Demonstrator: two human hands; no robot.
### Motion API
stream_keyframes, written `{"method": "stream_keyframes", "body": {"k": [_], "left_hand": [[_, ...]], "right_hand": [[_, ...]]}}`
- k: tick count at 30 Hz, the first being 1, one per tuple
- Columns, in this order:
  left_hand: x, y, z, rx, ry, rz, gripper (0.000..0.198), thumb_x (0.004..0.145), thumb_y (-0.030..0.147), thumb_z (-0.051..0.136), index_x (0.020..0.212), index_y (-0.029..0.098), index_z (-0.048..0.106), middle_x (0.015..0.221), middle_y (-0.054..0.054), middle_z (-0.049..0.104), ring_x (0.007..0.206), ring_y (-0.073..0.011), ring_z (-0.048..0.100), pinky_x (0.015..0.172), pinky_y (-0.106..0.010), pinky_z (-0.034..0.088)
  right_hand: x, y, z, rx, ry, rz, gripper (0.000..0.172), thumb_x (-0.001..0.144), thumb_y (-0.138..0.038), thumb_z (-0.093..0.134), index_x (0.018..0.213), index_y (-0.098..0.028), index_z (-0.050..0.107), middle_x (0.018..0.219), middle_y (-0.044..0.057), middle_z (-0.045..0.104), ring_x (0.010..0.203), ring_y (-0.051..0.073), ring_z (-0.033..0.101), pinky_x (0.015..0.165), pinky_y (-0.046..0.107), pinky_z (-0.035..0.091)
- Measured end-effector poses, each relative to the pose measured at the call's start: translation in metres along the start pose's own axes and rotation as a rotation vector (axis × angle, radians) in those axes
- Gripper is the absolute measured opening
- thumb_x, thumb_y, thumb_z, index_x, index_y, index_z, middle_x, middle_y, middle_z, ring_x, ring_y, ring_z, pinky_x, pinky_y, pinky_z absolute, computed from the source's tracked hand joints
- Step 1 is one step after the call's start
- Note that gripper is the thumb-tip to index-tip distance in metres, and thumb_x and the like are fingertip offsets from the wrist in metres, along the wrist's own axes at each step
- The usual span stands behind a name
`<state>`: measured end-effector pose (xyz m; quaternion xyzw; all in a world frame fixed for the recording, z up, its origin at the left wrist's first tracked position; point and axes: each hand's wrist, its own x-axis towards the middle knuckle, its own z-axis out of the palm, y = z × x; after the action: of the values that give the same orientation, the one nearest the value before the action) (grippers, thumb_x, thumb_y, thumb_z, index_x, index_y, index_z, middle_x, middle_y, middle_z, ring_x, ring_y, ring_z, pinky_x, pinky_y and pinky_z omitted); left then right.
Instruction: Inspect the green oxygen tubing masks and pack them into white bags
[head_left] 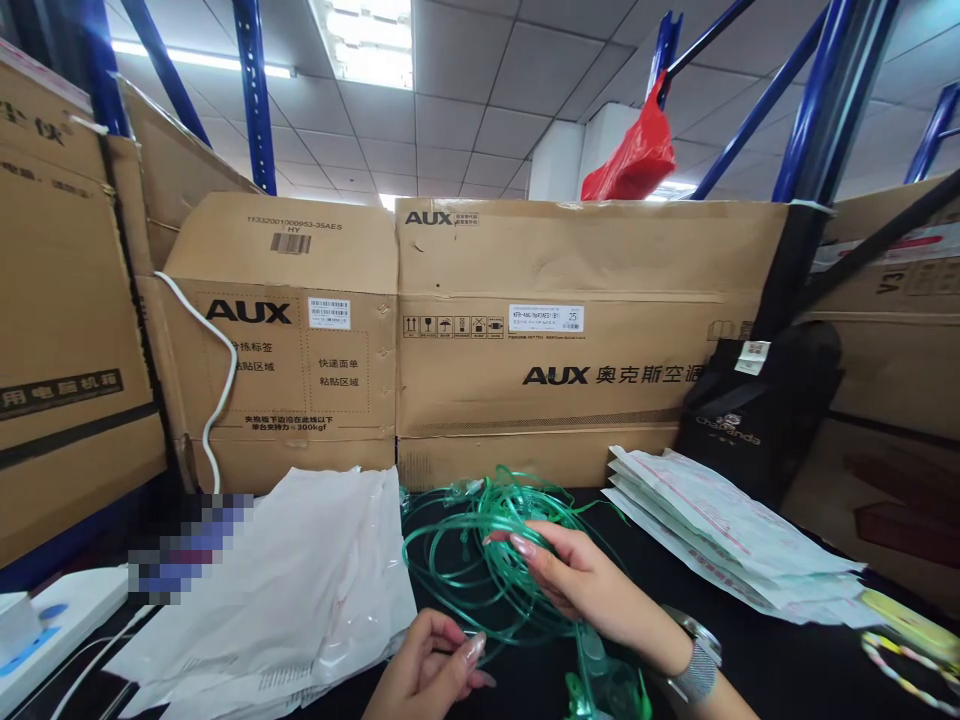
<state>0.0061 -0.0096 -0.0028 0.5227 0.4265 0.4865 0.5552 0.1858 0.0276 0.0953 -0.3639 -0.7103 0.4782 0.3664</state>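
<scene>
A tangle of green transparent tubing [480, 545] lies on the black table top in front of me. My right hand [581, 580], with a watch on its wrist, has its fingers curled round loops of the tubing. My left hand [431, 670] is lower and closer to me, with thumb and fingers pinched on a strand of the same tubing. A green clear mask piece [604, 690] sits at the bottom edge, below my right wrist.
A pile of clear empty plastic bags [300, 590] lies at the left. A stack of sealed paper-backed pouches [720, 530] lies at the right. Cardboard AUX boxes [540, 330] wall the back. A black bag [757, 420] leans at the right, and a white power strip [52, 620] sits at the far left.
</scene>
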Motion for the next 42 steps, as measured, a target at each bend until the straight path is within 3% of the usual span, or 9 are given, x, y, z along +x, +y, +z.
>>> {"method": "stream_keyframes", "body": {"k": [4, 6, 8, 11, 15, 18, 22, 32, 42], "left_hand": [[-0.011, 0.015, -0.006, 0.432, 0.228, 0.568, 0.017, 0.061, 0.031, 0.068, 0.068, 0.025, 0.054, 0.066, -0.002, 0.059, 0.065, -0.0195, 0.060, 0.063, -0.031, 0.046], [-0.012, 0.024, -0.008, 0.547, 0.537, 0.862, 0.035, 0.056, 0.020, 0.072, 0.085, 0.029, 0.055, 0.090, -0.005, 0.057, 0.090, -0.0252, 0.055, 0.085, -0.038, 0.038], [-0.009, 0.033, -0.008, 0.612, 0.559, 0.963, 0.067, 0.057, 0.018, 0.071, 0.115, 0.032, 0.041, 0.122, -0.008, 0.042, 0.113, -0.0294, 0.040, 0.097, -0.044, 0.026], [0.000, 0.043, -0.010, 0.627, 0.265, 0.854, 0.086, 0.061, 0.025, 0.068, 0.132, 0.027, 0.018, 0.140, -0.010, 0.019, 0.126, -0.0320, 0.019, 0.101, -0.047, 0.017], [0.007, 0.052, -0.016, 0.533, -0.117, 0.540, 0.021, 0.071, 0.029, 0.058, 0.090, 0.023, 0.064, 0.128, -0.009, 0.045, 0.124, -0.0301, 0.025, 0.100, -0.046, 0.018], [0.006, 0.061, -0.021, 0.330, -0.129, 0.285, 0.021, 0.074, 0.035, 0.054, 0.066, 0.018, 0.064, 0.082, -0.009, 0.068, 0.089, -0.0255, 0.058, 0.085, -0.040, 0.038], [0.003, 0.077, -0.027, -0.028, -0.115, 0.078, 0.023, 0.068, 0.038, 0.060, 0.061, 0.017, 0.056, 0.043, 0.002, 0.057, 0.048, -0.0142, 0.055, 0.060, -0.029, 0.044], [0.004, 0.062, -0.026, -0.418, -0.109, -0.050, 0.022, 0.076, 0.027, 0.055, 0.092, 0.014, 0.061, 0.056, 0.003, 0.055, 0.048, -0.0078, 0.053, 0.061, -0.027, 0.047], [0.004, 0.051, -0.031, -0.682, -0.181, -0.026, 0.030, 0.079, 0.023, 0.048, 0.106, 0.014, 0.058, 0.114, -0.010, 0.058, 0.115, -0.0221, 0.042, 0.101, -0.036, 0.025]], "right_hand": [[-0.012, -0.016, -0.008, -0.244, -0.141, -0.119, 0.023, 0.078, -0.034, 0.051, 0.084, -0.019, 0.067, 0.052, -0.004, 0.043, 0.048, 0.009, 0.031, 0.044, 0.021, 0.027], [-0.016, -0.023, -0.008, -0.300, -0.201, -0.130, 0.022, 0.077, -0.032, 0.052, 0.085, -0.019, 0.068, 0.057, -0.002, 0.051, 0.052, 0.010, 0.036, 0.048, 0.022, 0.030], [-0.020, -0.028, -0.004, -0.293, -0.330, -0.108, 0.024, 0.078, -0.031, 0.051, 0.088, -0.018, 0.068, 0.061, 0.000, 0.057, 0.054, 0.010, 0.041, 0.051, 0.022, 0.033], [-0.025, -0.033, 0.003, -0.245, -0.557, -0.083, 0.028, 0.078, -0.030, 0.049, 0.094, -0.015, 0.066, 0.067, 0.003, 0.061, 0.058, 0.011, 0.047, 0.056, 0.022, 0.037], [-0.025, -0.028, 0.007, -0.127, -0.554, -0.045, 0.024, 0.076, -0.029, 0.053, 0.087, -0.014, 0.068, 0.054, -0.001, 0.054, 0.048, 0.008, 0.042, 0.048, 0.020, 0.035], [-0.016, -0.017, 0.001, 0.203, -0.303, 0.022, 0.018, 0.076, -0.031, 0.054, 0.072, -0.015, 0.063, 0.039, -0.009, 0.035, 0.033, 0.003, 0.026, 0.033, 0.016, 0.022], [-0.004, -0.006, -0.004, 0.666, 0.039, -0.034, 0.020, 0.074, -0.034, 0.058, 0.065, -0.016, 0.052, 0.041, -0.013, 0.021, 0.033, 0.001, 0.009, 0.027, 0.012, 0.009], [0.016, 0.028, 0.004, 1.061, 0.297, 0.099, 0.016, 0.073, -0.023, 0.061, 0.064, -0.015, 0.049, 0.042, -0.011, 0.028, 0.032, 0.000, 0.014, 0.025, 0.009, 0.014], [0.025, 0.059, -0.013, 1.128, 0.567, 0.117, 0.031, 0.089, -0.015, 0.029, 0.059, -0.020, 0.037, 0.038, -0.010, 0.029, 0.027, 0.002, 0.024, 0.026, 0.010, 0.021]]}}
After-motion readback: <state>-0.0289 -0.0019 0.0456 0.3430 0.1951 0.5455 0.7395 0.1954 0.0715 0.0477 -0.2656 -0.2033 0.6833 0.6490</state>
